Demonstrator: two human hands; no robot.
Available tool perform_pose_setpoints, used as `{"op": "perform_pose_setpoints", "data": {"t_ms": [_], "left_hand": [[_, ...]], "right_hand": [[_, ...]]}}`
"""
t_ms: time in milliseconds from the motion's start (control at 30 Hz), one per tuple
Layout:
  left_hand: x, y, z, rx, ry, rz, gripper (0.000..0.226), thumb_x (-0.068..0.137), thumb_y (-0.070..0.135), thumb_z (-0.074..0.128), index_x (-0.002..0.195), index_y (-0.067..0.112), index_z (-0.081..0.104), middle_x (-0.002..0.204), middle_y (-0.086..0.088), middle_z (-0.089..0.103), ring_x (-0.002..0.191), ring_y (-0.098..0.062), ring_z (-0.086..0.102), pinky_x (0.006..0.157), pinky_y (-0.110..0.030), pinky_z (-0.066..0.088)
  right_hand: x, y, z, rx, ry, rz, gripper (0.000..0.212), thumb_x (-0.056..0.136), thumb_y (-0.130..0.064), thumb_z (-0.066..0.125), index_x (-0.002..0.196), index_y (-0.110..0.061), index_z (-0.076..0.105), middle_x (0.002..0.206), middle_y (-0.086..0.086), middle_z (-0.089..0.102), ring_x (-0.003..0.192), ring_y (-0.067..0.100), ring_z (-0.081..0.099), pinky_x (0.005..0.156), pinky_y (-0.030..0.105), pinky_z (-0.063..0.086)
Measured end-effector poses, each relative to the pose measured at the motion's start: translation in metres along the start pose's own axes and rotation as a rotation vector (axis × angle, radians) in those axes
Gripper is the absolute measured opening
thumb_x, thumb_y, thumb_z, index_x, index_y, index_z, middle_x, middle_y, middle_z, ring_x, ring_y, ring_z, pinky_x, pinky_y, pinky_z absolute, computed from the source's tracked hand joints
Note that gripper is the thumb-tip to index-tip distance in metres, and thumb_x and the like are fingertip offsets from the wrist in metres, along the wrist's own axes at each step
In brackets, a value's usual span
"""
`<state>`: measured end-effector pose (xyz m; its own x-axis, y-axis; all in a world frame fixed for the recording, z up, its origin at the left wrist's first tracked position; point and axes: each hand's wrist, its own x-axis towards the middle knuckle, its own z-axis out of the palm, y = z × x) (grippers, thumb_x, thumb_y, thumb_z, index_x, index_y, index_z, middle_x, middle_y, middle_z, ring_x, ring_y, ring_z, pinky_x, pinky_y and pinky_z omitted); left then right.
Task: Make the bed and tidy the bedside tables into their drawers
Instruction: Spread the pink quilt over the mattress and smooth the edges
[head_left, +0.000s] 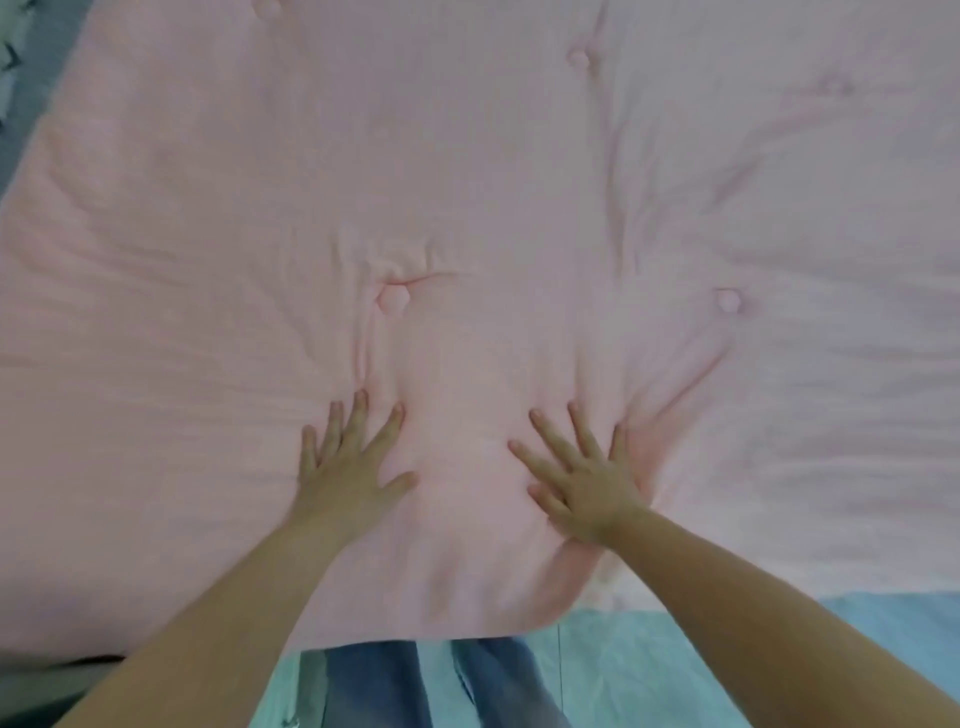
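While both palms press flat, the left hand (349, 462) and right hand (582, 480) lie w/ fingers spread wide on the pink quilt (493, 182) (tufted, creased btwn them), which covers the bed above a teal sheet (649, 660).

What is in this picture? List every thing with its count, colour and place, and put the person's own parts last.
quilt: one, pink, spread over most of the view.
tufts: four plainly seen, pink, dotted across the quilt; a fifth at far right is too faint to be sure.
sheet: one, light blue-green, showing below the quilt's near edge at lower right.
dark strip: one, grey-blue, along the upper left edge; too blurred to name.
jeans: one pair, blue, bottom centre.
left hand: one, fingers spread flat, presses the quilt.
right hand: one, fingers spread flat, presses the quilt.
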<state>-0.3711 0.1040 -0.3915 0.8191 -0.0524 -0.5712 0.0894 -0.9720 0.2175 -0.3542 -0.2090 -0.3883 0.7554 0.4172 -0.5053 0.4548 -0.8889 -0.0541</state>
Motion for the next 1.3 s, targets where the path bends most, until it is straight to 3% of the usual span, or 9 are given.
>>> {"op": "perform_pose_setpoints", "data": {"t_ms": [200, 300, 433, 533, 700, 900, 1033, 1167, 1300], "left_hand": [[-0.046, 0.115, 0.044, 0.053, -0.101, 0.296, 0.098, 0.072, 0.080, 0.044, 0.141, 0.057, -0.022, 0.148, 0.001, -0.047, 0.139, -0.023, -0.039, 0.114, -0.055, -0.018], [-0.055, 0.157, 0.063, 0.150, -0.082, 0.485, 0.107, 0.065, 0.076, 0.052, 0.146, 0.053, -0.014, 0.154, -0.002, -0.037, 0.143, -0.023, -0.031, 0.116, -0.055, -0.011], [-0.063, 0.195, 0.087, 0.352, -0.070, 0.659, 0.119, 0.045, 0.063, 0.076, 0.148, 0.027, 0.028, 0.159, -0.011, 0.020, 0.145, -0.031, 0.020, 0.118, -0.050, 0.018], [-0.059, 0.228, 0.095, 0.384, 0.025, 0.632, 0.084, 0.037, 0.044, 0.085, 0.110, 0.019, 0.051, 0.102, -0.004, 0.051, 0.090, -0.026, 0.048, 0.080, -0.039, 0.042], [-0.034, 0.260, 0.100, 0.531, 0.034, 0.692, 0.027, 0.056, 0.039, 0.086, 0.067, 0.023, 0.067, 0.068, 0.001, 0.061, 0.062, -0.023, 0.057, 0.063, -0.034, 0.043], [-0.020, 0.254, 0.080, 0.446, -0.573, 0.636, 0.050, 0.094, 0.052, 0.033, 0.117, 0.020, 0.063, 0.116, -0.003, 0.064, 0.106, -0.026, 0.060, 0.092, -0.035, 0.043], [-0.035, 0.260, 0.076, 0.545, -0.656, 0.726, 0.055, 0.094, 0.058, 0.026, 0.096, 0.020, 0.066, 0.100, 0.002, 0.067, 0.096, -0.021, 0.059, 0.101, -0.039, 0.036], [-0.038, 0.294, 0.063, 0.222, 0.186, 0.891, 0.023, 0.096, 0.038, 0.036, 0.108, 0.029, 0.053, 0.125, 0.003, 0.053, 0.121, -0.022, 0.048, 0.106, -0.038, 0.030], [-0.027, 0.269, 0.093, 0.283, 0.070, 0.565, 0.081, 0.082, 0.068, 0.039, 0.150, 0.049, 0.001, 0.161, -0.001, -0.020, 0.147, -0.032, -0.019, 0.115, -0.063, 0.000]], "right_hand": [[-0.114, 0.017, 0.043, 0.059, 0.015, -0.162, 0.066, 0.093, -0.060, 0.038, 0.152, -0.041, 0.017, 0.163, -0.004, 0.011, 0.149, 0.026, 0.015, 0.110, 0.060, 0.022], [-0.130, 0.055, 0.042, 0.221, 0.058, 0.126, 0.082, 0.080, -0.055, 0.054, 0.153, -0.028, 0.026, 0.163, -0.002, 0.012, 0.150, 0.019, 0.017, 0.114, 0.055, 0.023], [-0.160, 0.095, 0.050, -0.071, -0.155, -0.002, 0.119, 0.058, -0.046, 0.068, 0.155, -0.031, 0.001, 0.163, 0.007, -0.011, 0.151, 0.029, -0.003, 0.109, 0.072, 0.005], [-0.171, 0.112, 0.062, -0.057, -0.081, 0.315, 0.121, 0.055, -0.019, 0.080, 0.155, -0.032, 0.013, 0.163, 0.005, 0.012, 0.149, 0.028, 0.017, 0.104, 0.074, 0.015], [-0.170, 0.140, 0.082, -0.109, 0.089, 0.312, 0.047, 0.049, -0.015, 0.084, 0.091, -0.018, 0.064, 0.091, 0.000, 0.062, 0.088, 0.028, 0.059, 0.070, 0.041, 0.043], [-0.189, 0.161, 0.079, 0.105, -0.097, -0.034, 0.022, 0.071, -0.028, 0.068, 0.091, -0.019, 0.067, 0.092, 0.000, 0.067, 0.091, 0.027, 0.059, 0.079, 0.039, 0.051], [-0.184, 0.154, 0.052, 0.081, -0.331, -0.153, 0.025, 0.085, -0.043, 0.052, 0.094, -0.024, 0.063, 0.100, -0.003, 0.065, 0.099, 0.022, 0.054, 0.087, 0.037, 0.043], [-0.150, 0.132, 0.052, 0.337, 0.328, 0.177, 0.037, 0.087, -0.040, 0.052, 0.121, -0.026, 0.056, 0.130, 0.002, 0.055, 0.123, 0.030, 0.048, 0.102, 0.045, 0.038], [-0.141, 0.116, 0.084, 0.441, 0.108, 0.641, 0.071, 0.090, -0.068, 0.029, 0.145, -0.056, -0.015, 0.156, -0.013, -0.031, 0.145, 0.020, -0.029, 0.107, 0.068, -0.013]]}}
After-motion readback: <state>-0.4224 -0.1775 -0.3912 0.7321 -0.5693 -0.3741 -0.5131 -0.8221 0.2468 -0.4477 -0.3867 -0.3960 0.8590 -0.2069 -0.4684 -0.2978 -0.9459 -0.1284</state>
